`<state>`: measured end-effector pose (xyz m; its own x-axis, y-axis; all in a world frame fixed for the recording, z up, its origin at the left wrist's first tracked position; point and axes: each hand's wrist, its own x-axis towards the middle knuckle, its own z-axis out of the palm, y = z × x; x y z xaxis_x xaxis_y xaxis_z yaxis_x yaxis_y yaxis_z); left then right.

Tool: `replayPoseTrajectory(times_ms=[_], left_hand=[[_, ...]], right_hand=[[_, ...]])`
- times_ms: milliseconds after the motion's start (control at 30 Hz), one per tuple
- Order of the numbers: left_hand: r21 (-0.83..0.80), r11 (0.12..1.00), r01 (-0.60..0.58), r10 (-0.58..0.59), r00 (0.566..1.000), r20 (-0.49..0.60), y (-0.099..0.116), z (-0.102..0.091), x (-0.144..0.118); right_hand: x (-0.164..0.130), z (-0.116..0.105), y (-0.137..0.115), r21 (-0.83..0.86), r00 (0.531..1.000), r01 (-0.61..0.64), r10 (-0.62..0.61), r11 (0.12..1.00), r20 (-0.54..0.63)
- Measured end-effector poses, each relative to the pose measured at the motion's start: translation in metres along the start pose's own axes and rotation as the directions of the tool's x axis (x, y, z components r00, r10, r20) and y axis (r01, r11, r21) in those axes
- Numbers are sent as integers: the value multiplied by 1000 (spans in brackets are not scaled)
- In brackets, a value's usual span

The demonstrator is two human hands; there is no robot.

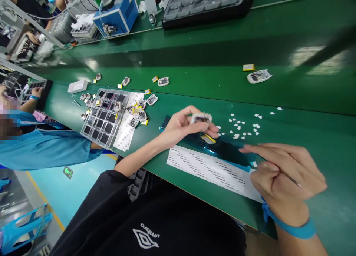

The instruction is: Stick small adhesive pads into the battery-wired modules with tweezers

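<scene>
Pinching a white case (200,119) between the thumb and fingers of the left hand (185,123), raised a little above the green bench (194,78) and over the left part of a dark, glossy film (226,149). Closed round a thin tool (290,179) with the right hand (286,174), with forefinger stretched out toward the film's right end; cannot tell whether touching it, nor what kind of tool.

Seemingly at the stage of handwork on this single case, with tool kept ready rather than applied to it. To judge by the gap between the two hands, calling next for a firm left pinch, a level case, and a careful approach from the right without snagging the battery (208,138) just below the left fingers. Cannot tell whether joined to the case by a wire or lying loose on the film.

As for the case: rounded, pale at the rim, dark and brownish inside, with innards bared; too blurred for finer parts. Much like the loose cases (142,116) beside the tray (122,114) at left. Near the film, also to note: printed paper (205,167) along the front side, white scraps (238,127) scattered beyond.
</scene>
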<state>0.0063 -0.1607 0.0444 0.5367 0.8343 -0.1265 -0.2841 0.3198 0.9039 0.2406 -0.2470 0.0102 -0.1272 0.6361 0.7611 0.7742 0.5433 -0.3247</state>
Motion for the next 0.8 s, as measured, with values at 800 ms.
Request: replayPoseTrajectory(times_ms=[800], left_hand=[[684, 730, -7, -120, 983, 138, -23, 18, -16]], right_hand=[[2, 9, -15, -64, 972, 67, -50, 996, 230]])
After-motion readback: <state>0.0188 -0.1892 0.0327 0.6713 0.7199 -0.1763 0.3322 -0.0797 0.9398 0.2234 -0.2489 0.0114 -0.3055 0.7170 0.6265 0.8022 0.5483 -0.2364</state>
